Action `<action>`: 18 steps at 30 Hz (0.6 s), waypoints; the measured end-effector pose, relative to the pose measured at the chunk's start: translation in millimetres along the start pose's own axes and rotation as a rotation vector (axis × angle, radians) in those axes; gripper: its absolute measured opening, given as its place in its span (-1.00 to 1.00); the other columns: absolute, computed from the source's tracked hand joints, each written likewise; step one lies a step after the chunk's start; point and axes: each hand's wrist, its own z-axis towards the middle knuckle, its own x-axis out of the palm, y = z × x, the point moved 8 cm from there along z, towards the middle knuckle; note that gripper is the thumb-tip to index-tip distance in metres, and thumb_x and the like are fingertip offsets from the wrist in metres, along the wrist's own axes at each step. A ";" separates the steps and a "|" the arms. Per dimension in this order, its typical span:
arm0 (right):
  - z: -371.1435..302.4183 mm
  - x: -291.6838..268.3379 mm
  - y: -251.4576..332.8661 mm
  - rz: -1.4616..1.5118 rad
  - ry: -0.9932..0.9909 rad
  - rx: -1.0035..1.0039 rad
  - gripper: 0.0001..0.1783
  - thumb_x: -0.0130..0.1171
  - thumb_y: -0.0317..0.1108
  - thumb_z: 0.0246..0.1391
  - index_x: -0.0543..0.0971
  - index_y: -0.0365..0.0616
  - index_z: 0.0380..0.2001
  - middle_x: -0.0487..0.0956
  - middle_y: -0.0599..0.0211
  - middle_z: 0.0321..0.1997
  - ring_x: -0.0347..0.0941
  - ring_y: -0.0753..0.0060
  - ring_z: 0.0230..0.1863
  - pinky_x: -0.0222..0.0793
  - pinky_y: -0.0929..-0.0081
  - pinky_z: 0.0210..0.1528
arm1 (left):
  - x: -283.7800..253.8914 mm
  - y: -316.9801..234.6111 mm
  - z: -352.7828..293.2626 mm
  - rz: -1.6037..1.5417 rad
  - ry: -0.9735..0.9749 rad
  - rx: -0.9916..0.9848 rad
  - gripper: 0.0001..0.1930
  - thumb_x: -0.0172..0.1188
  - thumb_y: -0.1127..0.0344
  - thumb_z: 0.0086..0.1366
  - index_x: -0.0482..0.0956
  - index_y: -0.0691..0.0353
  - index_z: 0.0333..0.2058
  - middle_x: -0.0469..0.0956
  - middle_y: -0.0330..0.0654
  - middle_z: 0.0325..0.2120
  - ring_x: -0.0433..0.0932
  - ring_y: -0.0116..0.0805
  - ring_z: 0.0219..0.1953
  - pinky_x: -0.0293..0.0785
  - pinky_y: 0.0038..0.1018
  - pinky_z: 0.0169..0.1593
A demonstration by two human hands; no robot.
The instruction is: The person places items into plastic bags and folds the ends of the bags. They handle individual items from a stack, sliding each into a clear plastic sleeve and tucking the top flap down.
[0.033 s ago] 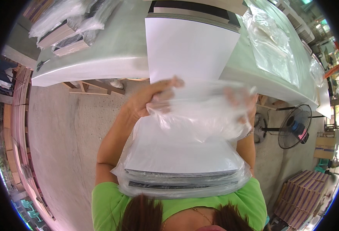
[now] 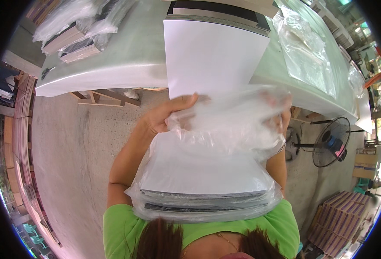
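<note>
A clear plastic bag (image 2: 225, 136) with a stack of white-topped boards or sheets (image 2: 203, 168) inside leans against my chest, its loose end gathered toward the table. My left hand (image 2: 168, 114) grips the left side of that loose end, thumb on the outside and fingers partly seen through the film. On the opposite side my right hand (image 2: 284, 116) holds the bag too; its fingers are blurred behind the plastic. Just beyond the bag lies another white-topped stack (image 2: 212, 52) on the table, its near edge overlapped by the film.
The pale green covered table (image 2: 130, 56) spans the far side. Wrapped stacks (image 2: 80, 43) and scissors (image 2: 47, 72) are at its left, flat plastic bags (image 2: 307, 56) at its right. A fan (image 2: 331, 142) stands at right, near a striped stack (image 2: 339, 222) on the floor.
The loose film between my hands has shifted and crumpled differently. My left thumb has moved slightly, and my right hand has shifted a little; the bagged stack stays against my chest.
</note>
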 end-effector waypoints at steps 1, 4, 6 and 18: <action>-2.4 -11.3 3.3 0.033 -0.146 -0.075 -0.47 0.04 -0.13 0.08 0.24 -0.10 0.07 0.45 0.38 -0.25 0.42 0.58 -0.32 0.38 0.57 -0.35 | -5.1 11.9 -1.1 0.107 0.136 0.013 -0.56 0.09 0.11 0.23 0.31 0.30 -0.05 0.35 -0.34 -0.64 0.40 -0.61 -0.56 0.42 -0.61 -0.14; 6.1 -2.2 -16.2 0.230 -0.248 0.151 -0.44 -0.01 -0.11 0.12 0.21 -0.19 0.11 0.48 0.36 -0.24 0.43 0.51 -0.28 0.42 0.50 -0.21 | -57.2 18.5 -14.8 0.320 -0.332 0.564 -0.44 0.19 0.07 0.13 0.31 0.35 -0.02 0.47 -0.19 -0.42 0.50 -0.44 -0.37 0.43 -0.58 -0.12; -0.8 15.9 -31.5 0.358 -0.490 0.506 -0.52 -0.06 -0.16 0.14 0.28 -0.21 0.05 0.50 0.33 -0.24 0.46 0.47 -0.30 0.46 0.49 -0.22 | -44.6 -19.8 -27.9 -0.079 -0.204 0.739 -0.49 0.10 0.07 0.20 0.33 0.36 -0.03 0.43 -0.07 -0.19 0.47 -0.31 -0.16 0.45 -0.52 -0.11; 4.8 -12.0 16.4 0.512 -0.052 -0.047 -0.47 -0.24 -0.01 0.22 0.29 -0.24 0.03 0.46 0.24 -0.13 0.45 0.37 -0.20 0.46 0.47 -0.19 | -77.1 60.9 -7.1 0.572 -0.098 -0.045 -0.54 0.03 -0.10 0.22 0.44 0.28 -0.29 0.48 -0.25 -0.51 0.45 -0.53 -0.53 0.41 -0.62 -0.44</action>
